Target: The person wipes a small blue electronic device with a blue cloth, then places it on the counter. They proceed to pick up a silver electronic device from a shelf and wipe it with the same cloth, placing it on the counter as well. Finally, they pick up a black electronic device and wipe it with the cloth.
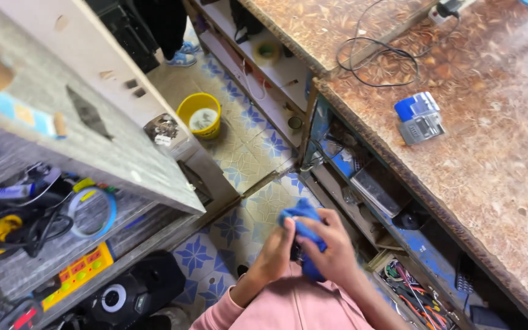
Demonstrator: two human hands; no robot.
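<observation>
Both my hands are together low in the middle of the view, over a blue-patterned tile floor. My left hand (274,252) and my right hand (335,247) are closed around a crumpled blue cloth (302,215). A small dark object shows between the palms, mostly hidden by the cloth and fingers. Pink sleeves cover both forearms.
A brown chipboard workbench (490,159) runs along the right, with a blue and grey device (420,117) and a black cable (377,58) on it. Open shelves below hold tools and wires. A yellow bucket (200,114) stands on the floor. Left shelves (56,238) hold tools and tape.
</observation>
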